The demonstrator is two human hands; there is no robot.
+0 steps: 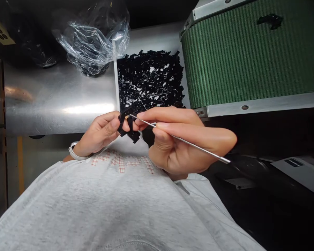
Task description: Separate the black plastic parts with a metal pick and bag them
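My left hand (102, 132) is closed in a pinch on a small black plastic part (127, 126), held just above my grey shirt. My right hand (180, 139) is closed around a thin metal rod (188, 142); the rod's tip touches the black part, and its other end sticks out to the right. Just beyond the hands lies a heap of several small black parts (150, 80) on the steel table (57, 94).
A crumpled clear plastic bag (94, 38) with dark pieces sits at the back left of the table. A green ribbed conveyor belt (248, 52) in a metal frame rises at the right. Dark machine parts and a white panel (300, 170) lie lower right.
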